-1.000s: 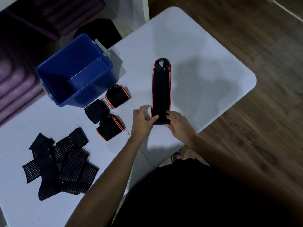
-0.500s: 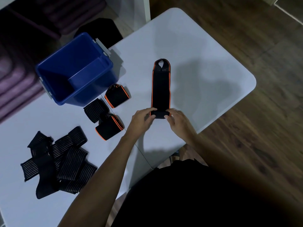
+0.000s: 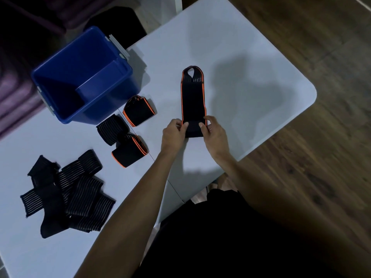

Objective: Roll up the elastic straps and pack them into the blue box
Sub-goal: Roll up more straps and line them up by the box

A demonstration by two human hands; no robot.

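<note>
A black strap with orange edges (image 3: 193,97) lies flat on the white table (image 3: 251,77), its looped end pointing away from me. Its near end is folded into a short roll. My left hand (image 3: 174,134) pinches the roll's left side and my right hand (image 3: 213,133) pinches its right side. The blue box (image 3: 84,77) stands open at the far left and looks empty. Beside it lie three rolled straps: an orange-edged one (image 3: 139,110), a striped black one (image 3: 112,129) and another orange-edged one (image 3: 129,150). A pile of unrolled striped black straps (image 3: 68,193) lies at the near left.
The table's rounded right corner (image 3: 309,93) ends over a wooden floor. A dark round object (image 3: 118,23) sits on the floor behind the box. My dark clothing fills the lower middle of the view.
Both hands have moved away from me along the strap, turning its near end over into a roll. The flat part of the strap is shorter now.
</note>
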